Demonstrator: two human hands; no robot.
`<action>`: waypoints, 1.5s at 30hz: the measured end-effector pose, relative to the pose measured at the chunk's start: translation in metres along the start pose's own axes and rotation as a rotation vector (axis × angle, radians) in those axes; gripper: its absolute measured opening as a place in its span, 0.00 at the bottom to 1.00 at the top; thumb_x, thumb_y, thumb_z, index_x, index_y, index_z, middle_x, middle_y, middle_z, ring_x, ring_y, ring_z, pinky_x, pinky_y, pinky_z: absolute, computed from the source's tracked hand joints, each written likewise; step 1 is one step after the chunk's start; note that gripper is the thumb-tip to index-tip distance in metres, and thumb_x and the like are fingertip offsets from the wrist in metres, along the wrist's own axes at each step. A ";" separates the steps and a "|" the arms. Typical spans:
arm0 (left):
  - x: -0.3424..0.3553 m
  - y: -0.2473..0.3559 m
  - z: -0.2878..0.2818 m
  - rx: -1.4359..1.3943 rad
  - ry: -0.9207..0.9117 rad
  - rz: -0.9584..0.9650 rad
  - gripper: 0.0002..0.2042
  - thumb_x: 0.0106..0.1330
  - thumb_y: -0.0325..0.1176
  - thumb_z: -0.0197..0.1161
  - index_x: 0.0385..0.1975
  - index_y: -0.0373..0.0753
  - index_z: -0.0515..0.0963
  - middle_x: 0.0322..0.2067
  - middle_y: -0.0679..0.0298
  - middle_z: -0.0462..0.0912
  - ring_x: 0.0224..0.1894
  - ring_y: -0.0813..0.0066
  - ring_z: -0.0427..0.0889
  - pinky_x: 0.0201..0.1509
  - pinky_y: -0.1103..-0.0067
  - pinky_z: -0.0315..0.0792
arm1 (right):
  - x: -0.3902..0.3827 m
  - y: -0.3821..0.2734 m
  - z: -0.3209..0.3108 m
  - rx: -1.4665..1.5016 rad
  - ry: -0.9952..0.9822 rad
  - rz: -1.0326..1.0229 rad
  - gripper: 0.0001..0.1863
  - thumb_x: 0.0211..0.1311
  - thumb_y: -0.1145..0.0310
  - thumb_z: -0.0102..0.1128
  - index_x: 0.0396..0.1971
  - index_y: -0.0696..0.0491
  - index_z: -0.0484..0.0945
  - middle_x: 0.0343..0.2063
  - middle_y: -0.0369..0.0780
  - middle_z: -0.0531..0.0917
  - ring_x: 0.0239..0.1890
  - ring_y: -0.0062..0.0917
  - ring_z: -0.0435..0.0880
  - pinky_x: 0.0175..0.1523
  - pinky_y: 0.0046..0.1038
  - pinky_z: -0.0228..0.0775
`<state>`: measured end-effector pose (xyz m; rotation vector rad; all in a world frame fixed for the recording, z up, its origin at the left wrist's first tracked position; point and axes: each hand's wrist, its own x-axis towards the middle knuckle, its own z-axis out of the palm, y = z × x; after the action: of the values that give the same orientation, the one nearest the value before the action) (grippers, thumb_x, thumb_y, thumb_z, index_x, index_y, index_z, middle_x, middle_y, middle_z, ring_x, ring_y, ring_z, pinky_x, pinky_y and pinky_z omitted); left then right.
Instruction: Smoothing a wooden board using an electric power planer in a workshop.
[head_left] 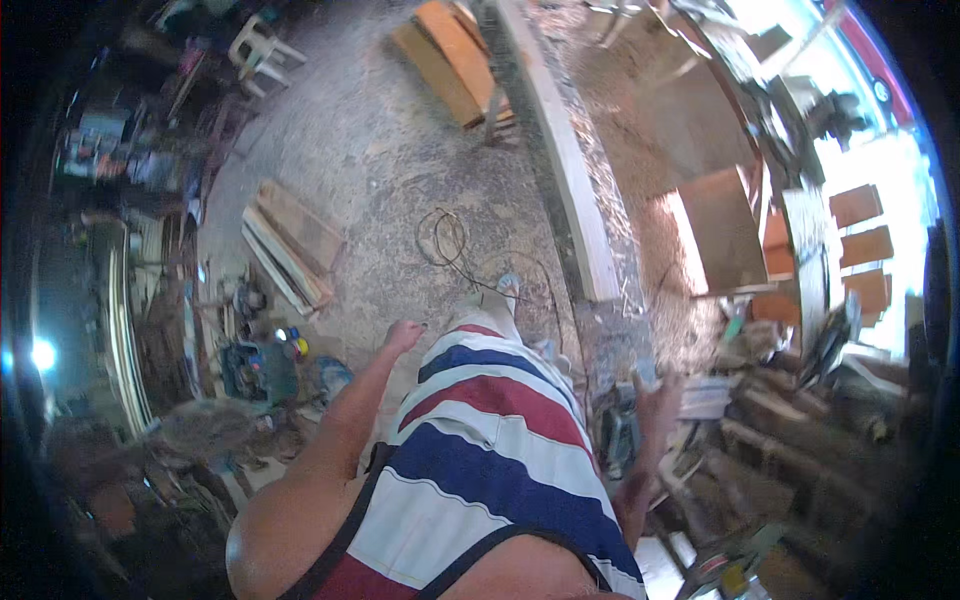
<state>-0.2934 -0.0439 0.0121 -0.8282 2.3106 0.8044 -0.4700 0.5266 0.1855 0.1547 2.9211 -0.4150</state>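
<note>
My left hand [405,334] hangs beside my striped shirt with its fingers curled; whether it holds a small dark item is unclear. My right hand [655,400], blurred, is low at my other side near a dark power tool [617,440]; its grip cannot be made out. A coiled cable [440,238] lies on the dusty concrete floor [380,190] by my foot [505,285]. A long pale beam [585,230] runs away from me on the right.
Boards lie in stacks at the left [285,240] and far ahead [450,65]. A plastic chair [260,55] stands back left. Machinery [250,365] and clutter line the left. Wooden panels [720,230], orange boards [855,250] and a heap of timber [770,450] crowd the right.
</note>
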 end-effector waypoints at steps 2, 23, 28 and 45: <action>-0.008 -0.013 0.027 0.084 -0.024 0.006 0.20 0.71 0.53 0.61 0.45 0.43 0.89 0.41 0.48 0.90 0.51 0.49 0.88 0.55 0.57 0.80 | 0.057 -0.072 0.008 0.153 0.031 -0.175 0.46 0.53 0.52 0.82 0.68 0.60 0.72 0.57 0.60 0.82 0.59 0.54 0.82 0.67 0.48 0.73; 0.047 0.220 -0.041 -1.230 -0.442 0.034 0.36 0.72 0.65 0.62 0.67 0.39 0.77 0.59 0.55 0.85 0.58 0.64 0.85 0.69 0.70 0.74 | 0.078 -0.267 -0.073 0.310 -0.470 -0.098 0.33 0.62 0.59 0.72 0.61 0.62 0.72 0.40 0.55 0.88 0.44 0.49 0.90 0.54 0.48 0.80; 0.028 0.318 -0.003 -1.744 -0.742 0.167 0.42 0.74 0.72 0.51 0.74 0.42 0.68 0.67 0.57 0.78 0.64 0.58 0.80 0.72 0.63 0.72 | 0.050 -0.217 -0.029 0.929 -0.495 -0.006 0.42 0.60 0.59 0.77 0.70 0.62 0.69 0.51 0.51 0.88 0.52 0.30 0.87 0.59 0.36 0.78; -0.178 0.340 -0.170 -1.756 -0.022 0.469 0.30 0.79 0.49 0.57 0.72 0.33 0.66 0.61 0.55 0.81 0.64 0.57 0.81 0.72 0.59 0.75 | 0.005 -0.245 -0.165 1.703 -0.735 -0.277 0.50 0.66 0.52 0.65 0.82 0.58 0.52 0.74 0.47 0.69 0.73 0.33 0.70 0.76 0.35 0.62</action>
<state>-0.4614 0.1196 0.3602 -0.7533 1.2263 3.0564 -0.5343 0.3399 0.4056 -0.1641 1.2057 -2.1934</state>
